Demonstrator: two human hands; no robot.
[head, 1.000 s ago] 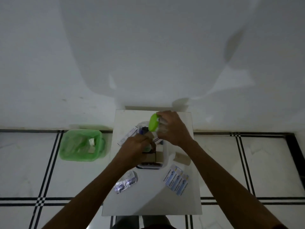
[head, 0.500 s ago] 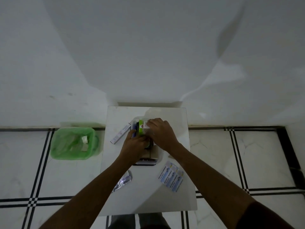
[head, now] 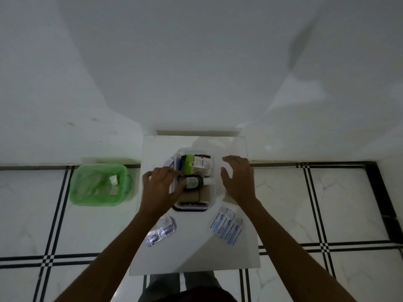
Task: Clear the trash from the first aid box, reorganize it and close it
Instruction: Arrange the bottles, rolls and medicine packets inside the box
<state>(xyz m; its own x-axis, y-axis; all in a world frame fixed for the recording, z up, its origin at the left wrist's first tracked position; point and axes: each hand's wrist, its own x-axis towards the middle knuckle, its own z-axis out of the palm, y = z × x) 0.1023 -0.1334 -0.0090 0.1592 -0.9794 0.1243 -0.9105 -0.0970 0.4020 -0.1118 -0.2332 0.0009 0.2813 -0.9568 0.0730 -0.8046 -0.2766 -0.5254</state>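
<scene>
White tiled floor with black lines, a plain wall behind, and a small white tabletop (head: 196, 253) in the middle of it all. Between the two hands sits the first aid box (head: 212, 200), open, no lid on it and no lid I can pick out anywhere. Inside, at the far end from the wrists, a green-capped white tube (head: 197, 164) lies on its side; nearer, a dark bottle (head: 193, 182) lies across the box, with brown packets beneath it.

Left hand (head: 160, 188) is spread, fingers loosely curled over the box's left rim, gripping nothing that I can see. Right hand (head: 238, 182) hovers wide open just beside the box's right wall, empty.

Out past the left hand, the green bin (head: 124, 171) on the floor holds scraps, so I'd judge the trash-clearing well underway or done. Packing looks partly done: near the left forearm a silver blister strip (head: 161, 231) waits outside, near the right forearm a stack of antiseptic bandage strips (head: 226, 227), and a small carton (head: 169, 161) peeks out beyond the left fingers. Those, then closing, remain.
</scene>
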